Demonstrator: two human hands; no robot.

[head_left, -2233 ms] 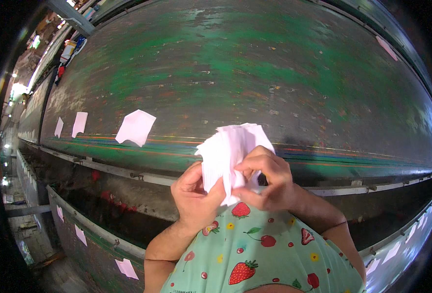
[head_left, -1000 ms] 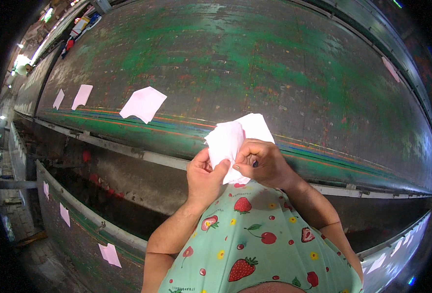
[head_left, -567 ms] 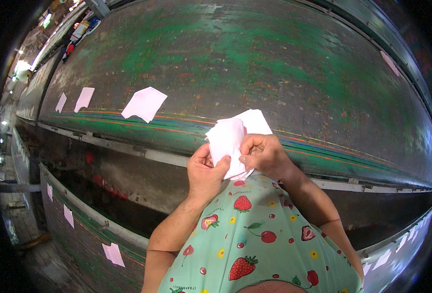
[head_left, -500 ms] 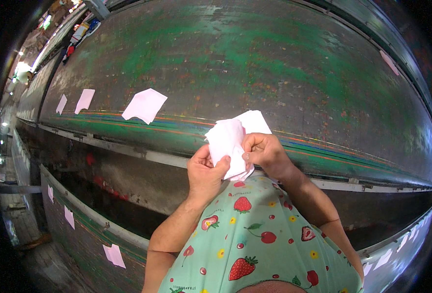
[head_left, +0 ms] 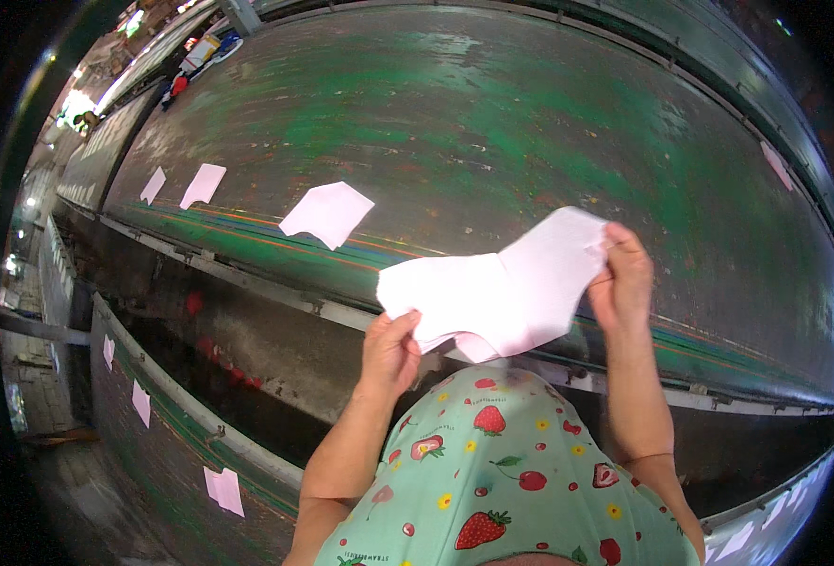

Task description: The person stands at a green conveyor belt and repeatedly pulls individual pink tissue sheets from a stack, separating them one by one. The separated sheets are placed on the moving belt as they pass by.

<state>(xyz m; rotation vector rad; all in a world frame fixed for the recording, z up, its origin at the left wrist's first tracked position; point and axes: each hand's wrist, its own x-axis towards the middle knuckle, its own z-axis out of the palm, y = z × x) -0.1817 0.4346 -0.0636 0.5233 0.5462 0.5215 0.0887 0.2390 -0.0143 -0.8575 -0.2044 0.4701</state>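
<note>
Pale pink cut cloth pieces [head_left: 454, 292] are spread between my hands above the near edge of a long green and dark worn table [head_left: 417, 132]. My left hand [head_left: 391, 347] is closed with its thumb on top of their lower left edge, where several layers show. My right hand [head_left: 622, 278] pinches the upper right corner of a cloth piece [head_left: 553, 274] that stretches out to the right. Whether that piece is apart from the ones in my left hand, I cannot tell. Left of them, a single pink cloth piece [head_left: 330, 212] lies flat on the table.
Two smaller cloth pieces [head_left: 203, 186] lie farther left, near coloured lines along the table's edge. A metal rail [head_left: 247, 283] borders the table. Behind it, a second table [head_left: 172, 443] at lower left bears more pieces. A pink piece [head_left: 776, 166] lies at the far right.
My right hand has moved right and up, drawing a cloth corner out. The bunched cloth is now spread wide between both hands. The view has shifted slightly.
</note>
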